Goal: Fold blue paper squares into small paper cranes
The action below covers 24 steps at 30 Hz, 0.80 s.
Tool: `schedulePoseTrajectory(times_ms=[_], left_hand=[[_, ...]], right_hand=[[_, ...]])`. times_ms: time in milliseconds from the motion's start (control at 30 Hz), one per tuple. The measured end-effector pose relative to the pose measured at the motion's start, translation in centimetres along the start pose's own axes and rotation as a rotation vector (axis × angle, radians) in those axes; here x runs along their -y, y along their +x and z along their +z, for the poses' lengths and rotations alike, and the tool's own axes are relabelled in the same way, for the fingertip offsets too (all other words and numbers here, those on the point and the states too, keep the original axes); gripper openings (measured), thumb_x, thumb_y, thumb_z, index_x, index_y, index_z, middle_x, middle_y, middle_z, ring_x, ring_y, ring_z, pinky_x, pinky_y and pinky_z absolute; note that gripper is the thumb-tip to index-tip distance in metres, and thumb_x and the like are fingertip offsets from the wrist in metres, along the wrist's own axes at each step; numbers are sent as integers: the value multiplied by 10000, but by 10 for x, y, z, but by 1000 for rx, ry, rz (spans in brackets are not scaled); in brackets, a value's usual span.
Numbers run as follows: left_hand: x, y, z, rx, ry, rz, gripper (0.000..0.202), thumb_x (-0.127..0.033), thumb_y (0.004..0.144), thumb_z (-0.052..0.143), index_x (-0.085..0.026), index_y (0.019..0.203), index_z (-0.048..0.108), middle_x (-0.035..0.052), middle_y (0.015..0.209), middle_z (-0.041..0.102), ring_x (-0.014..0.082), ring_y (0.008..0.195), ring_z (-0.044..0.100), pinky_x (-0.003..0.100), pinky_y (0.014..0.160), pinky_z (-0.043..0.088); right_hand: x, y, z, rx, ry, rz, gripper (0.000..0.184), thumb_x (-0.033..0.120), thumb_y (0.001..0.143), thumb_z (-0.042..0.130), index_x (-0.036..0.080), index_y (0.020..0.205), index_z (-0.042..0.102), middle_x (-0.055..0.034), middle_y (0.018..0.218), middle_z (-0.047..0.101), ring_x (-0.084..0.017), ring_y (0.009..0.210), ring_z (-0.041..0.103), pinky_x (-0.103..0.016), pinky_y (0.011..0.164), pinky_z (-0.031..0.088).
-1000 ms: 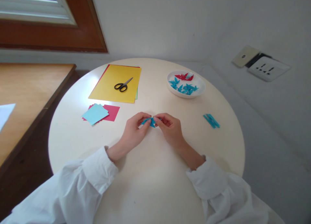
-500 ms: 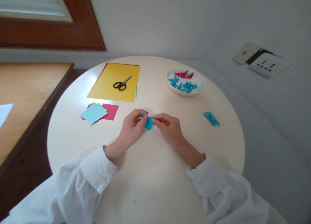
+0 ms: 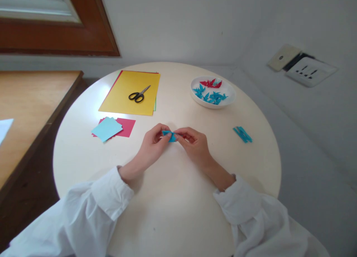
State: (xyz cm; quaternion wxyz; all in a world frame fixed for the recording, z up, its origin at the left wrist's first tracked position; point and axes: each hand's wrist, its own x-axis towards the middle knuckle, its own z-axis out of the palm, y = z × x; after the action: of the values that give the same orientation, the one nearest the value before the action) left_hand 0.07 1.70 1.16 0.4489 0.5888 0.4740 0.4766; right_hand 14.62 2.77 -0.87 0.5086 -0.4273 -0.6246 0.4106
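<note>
A small piece of blue folded paper (image 3: 172, 138) is pinched between both hands over the middle of the round table. My left hand (image 3: 155, 141) grips its left side, thumb in front and fingers curled behind. On the other side, my right hand (image 3: 194, 142) holds the right edge between thumb and fingertips. Parts of the paper are hidden behind the thumbs, so its exact folds cannot be made out.
Black-handled scissors (image 3: 138, 95) lie on yellow paper sheets (image 3: 119, 93). Nearer, light-blue paper squares (image 3: 107, 129) overlap a pink sheet (image 3: 127, 127). A white dish (image 3: 195, 99) holds red and blue folded paper cranes (image 3: 216, 98). Blue folded strips (image 3: 243, 134) lie at the right.
The lower part of the blue paper has been folded up, so less of it hangs below the thumbs. Both hands stay in nearly the same place; the view has shifted slightly.
</note>
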Motion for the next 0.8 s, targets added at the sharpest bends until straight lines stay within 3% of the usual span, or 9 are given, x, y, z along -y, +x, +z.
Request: schedulePoseTrajectory(times_ms=[200,600,800], left_hand=[[2,-1,-2,10,-71,50,95,-269,768,552,-174,779,551,8,741,574,130,701,550,262,654,455],[12,-1,-6,-7,143,238,65,-222,798,563,-171,838,572,76,927,628,161,845,593,312,788,479],[12,-2,-6,-17,160,240,62,-218,803,554,-173,841,571,93,972,636,164,854,606,309,779,489]], right_hand=[[1,-1,-1,11,35,-66,42,214,723,640,215,741,678,-9,742,677,-139,716,620,-264,668,509],[4,-2,-6,-25,-50,-124,57,170,729,628,207,709,665,-7,728,685,-133,699,626,-263,672,508],[8,-4,-6,-25,-63,-120,31,227,718,662,206,733,680,-18,751,708,-146,697,646,-276,676,530]])
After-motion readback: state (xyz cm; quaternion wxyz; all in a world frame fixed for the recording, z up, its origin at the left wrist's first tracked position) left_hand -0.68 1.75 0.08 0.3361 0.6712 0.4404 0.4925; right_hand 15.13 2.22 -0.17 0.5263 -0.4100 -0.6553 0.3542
